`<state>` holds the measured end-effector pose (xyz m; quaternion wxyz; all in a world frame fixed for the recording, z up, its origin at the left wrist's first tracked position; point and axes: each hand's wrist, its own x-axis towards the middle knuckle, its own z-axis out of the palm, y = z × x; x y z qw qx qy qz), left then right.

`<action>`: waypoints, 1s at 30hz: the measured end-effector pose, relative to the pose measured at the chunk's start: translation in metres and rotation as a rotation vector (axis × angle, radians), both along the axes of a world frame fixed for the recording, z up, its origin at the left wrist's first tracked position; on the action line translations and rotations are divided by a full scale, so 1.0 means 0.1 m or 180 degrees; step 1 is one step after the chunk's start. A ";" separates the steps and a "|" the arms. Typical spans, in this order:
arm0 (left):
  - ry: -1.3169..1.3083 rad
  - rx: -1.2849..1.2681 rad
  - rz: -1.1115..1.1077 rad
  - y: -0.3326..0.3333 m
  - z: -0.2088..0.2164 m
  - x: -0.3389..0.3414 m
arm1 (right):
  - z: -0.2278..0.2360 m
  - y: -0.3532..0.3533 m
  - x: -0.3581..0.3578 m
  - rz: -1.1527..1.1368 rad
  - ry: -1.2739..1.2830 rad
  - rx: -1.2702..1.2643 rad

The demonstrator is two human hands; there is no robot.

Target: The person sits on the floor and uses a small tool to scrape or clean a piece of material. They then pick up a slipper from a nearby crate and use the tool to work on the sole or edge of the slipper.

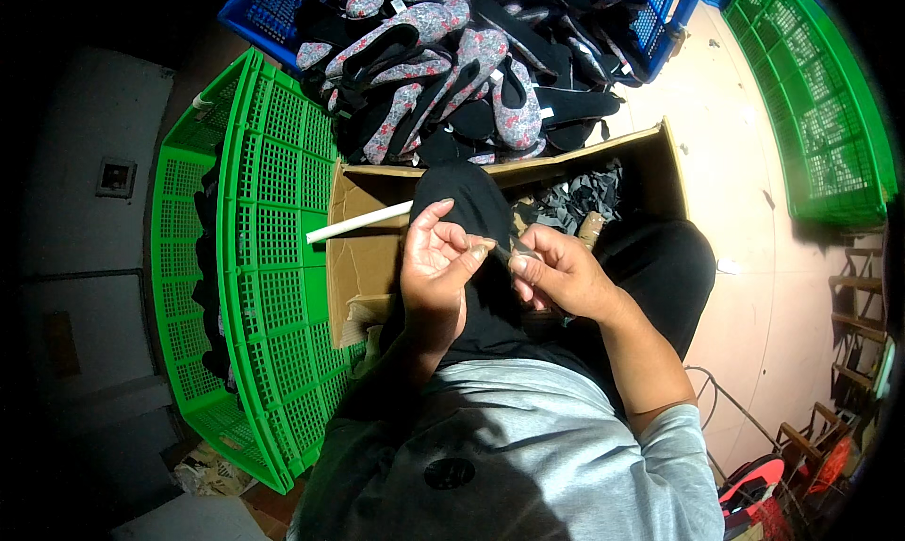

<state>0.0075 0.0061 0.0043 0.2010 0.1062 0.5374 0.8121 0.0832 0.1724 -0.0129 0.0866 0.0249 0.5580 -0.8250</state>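
Note:
Above my lap, my left hand (436, 263) has its thumb and forefinger pinched together at the tips, the other fingers curled loosely. What they hold, if anything, is too small to make out. Close beside it, my right hand (568, 275) pinches a small dark grey fabric scrap (520, 248) between thumb and forefinger. The two sets of fingertips are a short gap apart. Just beyond my knees stands an open cardboard box (363, 268) with many grey and black fabric scraps (583, 200) in it. My leg hides part of the box.
Flowered and black cloth shoes (452, 65) are heaped in a blue crate (255, 18) at the far side. A green crate (283, 258) with dark items stands at left, another green crate (815, 98) at far right. A white tube (358, 222) slants over the box.

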 end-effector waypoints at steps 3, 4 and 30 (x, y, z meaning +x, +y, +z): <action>0.0092 -0.0042 -0.0012 0.00 0.01 0.01 | 0.00 0.00 0.00 -0.0029 -0.0021 0.0007; 0.0130 -0.0069 -0.0018 0.00 0.01 0.01 | 0.00 0.00 0.00 -0.0030 -0.0024 0.0012; 0.1002 -0.0858 -0.0226 -0.01 0.12 -0.01 | 0.01 0.04 0.03 -0.0112 0.0318 0.0906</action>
